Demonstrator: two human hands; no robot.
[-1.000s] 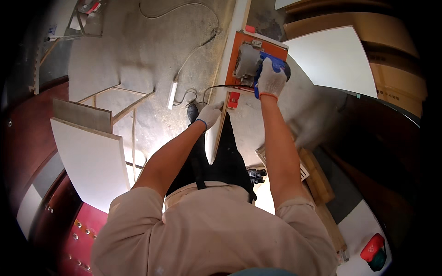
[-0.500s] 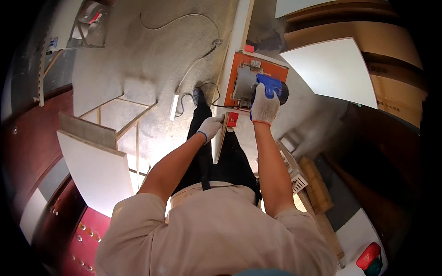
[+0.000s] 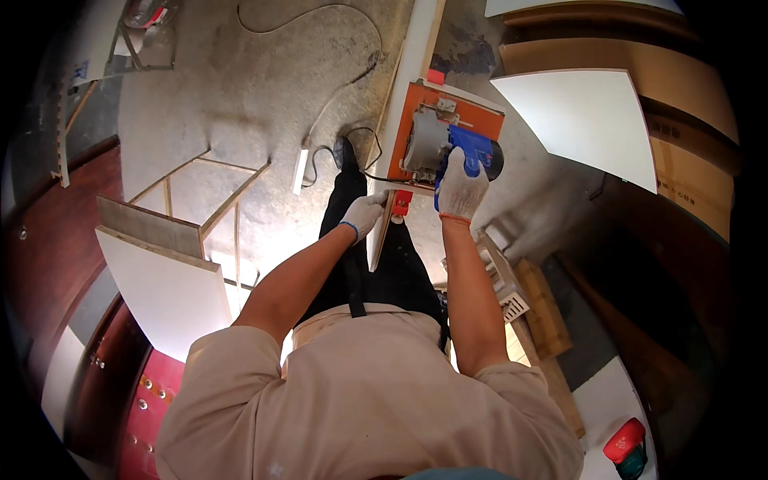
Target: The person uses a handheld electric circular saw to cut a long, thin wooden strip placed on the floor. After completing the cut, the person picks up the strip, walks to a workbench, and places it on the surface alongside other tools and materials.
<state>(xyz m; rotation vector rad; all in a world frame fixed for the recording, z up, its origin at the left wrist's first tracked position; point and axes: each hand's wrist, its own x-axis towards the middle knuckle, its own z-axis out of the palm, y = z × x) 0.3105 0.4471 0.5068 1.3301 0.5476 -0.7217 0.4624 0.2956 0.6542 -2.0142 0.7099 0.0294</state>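
In the head view, a circular saw point(image 3: 426, 138) with a blue body, a grey guard and an orange base plate point(image 3: 410, 102) rests on a long white board point(image 3: 410, 56). My right hand point(image 3: 463, 186), in a white knitted glove, is wrapped round the saw's blue handle. The blade is hidden. My left hand point(image 3: 366, 216), gloved too, grips the board's left edge near its close end, thumb on top. Beside that hand a small red block point(image 3: 402, 202) sits at the saw's near side. A black cord runs leftward from the saw.
A white power strip point(image 3: 301, 167) lies on the concrete floor left of the board. Further left, a wooden-legged frame point(image 3: 200, 178) stands beside a white panel point(image 3: 164, 292). Cardboard boxes point(image 3: 616, 68) and another white panel point(image 3: 588, 120) are at the right. A red object point(image 3: 625, 440) lies lower right.
The whole view has shifted slightly. My hands, the saw and the board keep nearly the same places relative to each other.
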